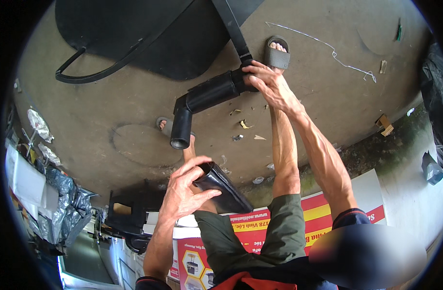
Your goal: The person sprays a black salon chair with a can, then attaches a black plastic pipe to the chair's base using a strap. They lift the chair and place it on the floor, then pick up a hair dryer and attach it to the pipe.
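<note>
My left hand [182,191] grips the open end of a black flattened sleeve [224,191], with fingers and thumb closed around its rim. The sleeve's far part lies across my lap, near my left thigh. Farther ahead, my right hand [272,87] is closed around the far end of a bent black pipe [209,94]. The pipe's other end turns toward me and shows a round opening. A flat black bar [233,31] meets the pipe beside my right fingertips. What my fingers cover at that joint is hidden.
A large black panel [134,34] with a curved black strap-like bar [100,72] lies beyond. On the floor are a bent wire [323,41], a green tool [399,31] and scraps [244,124]. Grey plastic bags [69,198] stand left; a printed red-yellow board [318,212] is under me.
</note>
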The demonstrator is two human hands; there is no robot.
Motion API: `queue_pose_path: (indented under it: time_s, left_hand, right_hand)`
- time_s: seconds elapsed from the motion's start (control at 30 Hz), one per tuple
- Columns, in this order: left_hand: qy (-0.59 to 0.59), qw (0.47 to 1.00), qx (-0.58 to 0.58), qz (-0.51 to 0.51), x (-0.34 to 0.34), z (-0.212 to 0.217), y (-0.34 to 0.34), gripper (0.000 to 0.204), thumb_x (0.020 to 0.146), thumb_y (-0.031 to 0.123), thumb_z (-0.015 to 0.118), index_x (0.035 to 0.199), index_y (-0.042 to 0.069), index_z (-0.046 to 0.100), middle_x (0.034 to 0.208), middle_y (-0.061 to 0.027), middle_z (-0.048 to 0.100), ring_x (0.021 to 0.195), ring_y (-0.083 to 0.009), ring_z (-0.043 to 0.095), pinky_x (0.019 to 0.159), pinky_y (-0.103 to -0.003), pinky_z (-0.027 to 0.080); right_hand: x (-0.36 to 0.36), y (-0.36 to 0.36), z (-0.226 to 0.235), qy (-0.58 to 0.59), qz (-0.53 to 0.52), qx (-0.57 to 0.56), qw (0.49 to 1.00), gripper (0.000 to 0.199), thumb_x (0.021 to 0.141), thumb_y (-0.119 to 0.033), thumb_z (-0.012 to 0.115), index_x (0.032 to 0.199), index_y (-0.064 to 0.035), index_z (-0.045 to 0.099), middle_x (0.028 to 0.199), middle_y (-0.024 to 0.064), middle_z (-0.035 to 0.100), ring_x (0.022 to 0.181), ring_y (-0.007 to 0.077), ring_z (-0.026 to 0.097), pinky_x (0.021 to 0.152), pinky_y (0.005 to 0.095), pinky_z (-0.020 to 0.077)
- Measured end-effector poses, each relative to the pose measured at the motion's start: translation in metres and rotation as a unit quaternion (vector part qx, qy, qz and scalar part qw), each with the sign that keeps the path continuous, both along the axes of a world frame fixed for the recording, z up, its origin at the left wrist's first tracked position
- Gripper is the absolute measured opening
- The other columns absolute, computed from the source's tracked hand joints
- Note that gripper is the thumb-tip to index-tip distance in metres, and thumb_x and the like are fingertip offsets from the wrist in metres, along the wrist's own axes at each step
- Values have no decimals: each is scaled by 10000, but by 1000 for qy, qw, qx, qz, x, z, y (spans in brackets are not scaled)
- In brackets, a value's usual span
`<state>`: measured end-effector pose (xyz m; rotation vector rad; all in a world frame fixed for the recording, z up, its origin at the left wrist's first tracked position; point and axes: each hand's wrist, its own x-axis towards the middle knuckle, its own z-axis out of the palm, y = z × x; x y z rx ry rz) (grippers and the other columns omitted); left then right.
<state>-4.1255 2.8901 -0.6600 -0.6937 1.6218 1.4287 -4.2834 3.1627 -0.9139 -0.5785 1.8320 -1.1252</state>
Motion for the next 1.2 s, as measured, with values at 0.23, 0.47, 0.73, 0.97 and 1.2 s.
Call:
queue_pose_path:
  time_s: [0.23,0.47,0.73,0.97,1.2]
  left_hand:
    - [117,992,-42,38,-20,-16,11,450,732,228,957,950,-73,702,1296,-133,604,989,-292,717,852,-392,568]
    - [107,986,-104,69,-19,-35,21,319,873,205,855,1062,-23,737,1190,-131,685,960,-312,708,832,-393,566]
    - [59,991,-119,20,-2,-25,49,238,917,152,805,935,-69,720,1088,-151,560,1136,-342,557,927,-436,495]
    - [59,994,-12,89,2,-25,42,245,958,134,749,1026,-96,696,1037,-160,614,949,-300,645,864,-410,517]
    - [140,947,285,49,32,10,34,187,953,86,744,883,-45,632,1093,-119,699,1314,-340,591,994,-421,526]
  right_hand:
    - [-21,-38,56,-122,-253,278,919,341,939,-334,748,937,7,755,925,205,737,959,304,713,883,454,540]
    - [33,-46,173,-217,6,-52,975,508,908,-281,817,1309,-12,661,1190,187,698,1090,348,702,893,427,589]
    - [69,-37,189,8,25,35,999,138,877,30,714,995,3,646,919,152,685,812,353,688,699,420,556]
    - [84,-33,178,24,-12,81,996,128,884,57,679,925,-21,585,819,160,598,739,382,635,655,455,523]
    - [48,-7,143,-2,-22,230,973,145,989,-71,655,914,43,604,749,195,625,649,335,603,645,416,499]
